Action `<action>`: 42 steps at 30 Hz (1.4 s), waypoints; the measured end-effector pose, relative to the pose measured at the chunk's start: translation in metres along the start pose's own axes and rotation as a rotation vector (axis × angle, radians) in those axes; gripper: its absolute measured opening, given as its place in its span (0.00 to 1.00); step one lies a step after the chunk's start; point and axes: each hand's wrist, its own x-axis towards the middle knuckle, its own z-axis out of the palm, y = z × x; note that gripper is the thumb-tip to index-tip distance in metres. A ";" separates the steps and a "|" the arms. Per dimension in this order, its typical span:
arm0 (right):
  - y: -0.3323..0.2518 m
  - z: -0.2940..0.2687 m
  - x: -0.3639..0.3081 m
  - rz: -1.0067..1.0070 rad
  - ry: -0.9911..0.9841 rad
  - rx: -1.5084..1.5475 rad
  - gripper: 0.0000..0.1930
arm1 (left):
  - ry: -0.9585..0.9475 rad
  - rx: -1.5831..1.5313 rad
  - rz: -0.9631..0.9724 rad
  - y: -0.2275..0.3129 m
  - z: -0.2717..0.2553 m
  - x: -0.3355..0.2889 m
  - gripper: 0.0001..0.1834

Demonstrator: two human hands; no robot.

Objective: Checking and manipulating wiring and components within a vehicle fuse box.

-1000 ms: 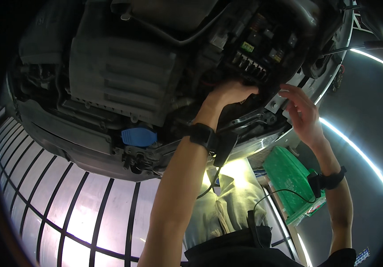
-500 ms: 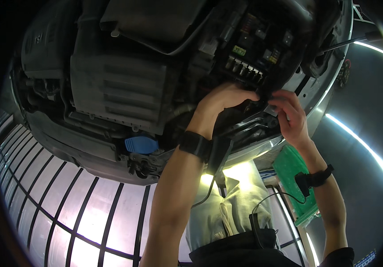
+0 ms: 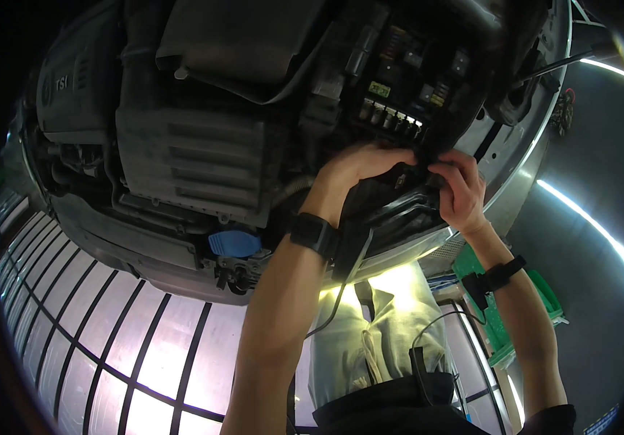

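Note:
An uncovered fuse box point(image 3: 386, 70), with rows of small coloured fuses and a row of bright metal terminals along its near side, lies in the dark engine bay. At its near edge, my left hand point(image 3: 364, 164) has its thumb and fingertips reaching onto a dark part. Opposite it, my right hand point(image 3: 463, 190) has bent fingers pinched at the same spot, its fingertips close to the left ones. What lies between the two hands is dark and partly covered by the fingers, so its kind does not show. A black strap with a device sits on each wrist.
Left of my arms are a ribbed black housing point(image 3: 194, 163), a plastic engine cover point(image 3: 80, 80) and a blue cap point(image 3: 235, 244). The car's front edge point(image 3: 391, 259) runs before my legs. A green crate point(image 3: 494, 335) stands by my right forearm, and a thin rod point(image 3: 558, 66) slants at the right.
My right hand has come slightly left and its fingers have closed in toward my left fingertips. The left hand stays at the near edge of the fuse box. The view has shifted a little.

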 end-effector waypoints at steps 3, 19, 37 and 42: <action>-0.002 -0.002 0.001 0.035 -0.027 0.051 0.22 | 0.052 0.022 0.055 -0.006 0.002 0.000 0.27; -0.039 -0.036 0.015 0.346 -0.159 0.213 0.22 | 0.141 0.154 0.172 -0.011 0.005 0.004 0.21; 0.000 -0.014 0.000 -0.004 -0.168 0.174 0.29 | 0.065 0.032 0.278 -0.013 0.012 0.011 0.27; -0.002 -0.010 0.002 -0.015 -0.171 0.167 0.29 | 0.165 0.115 0.309 -0.021 0.016 0.008 0.30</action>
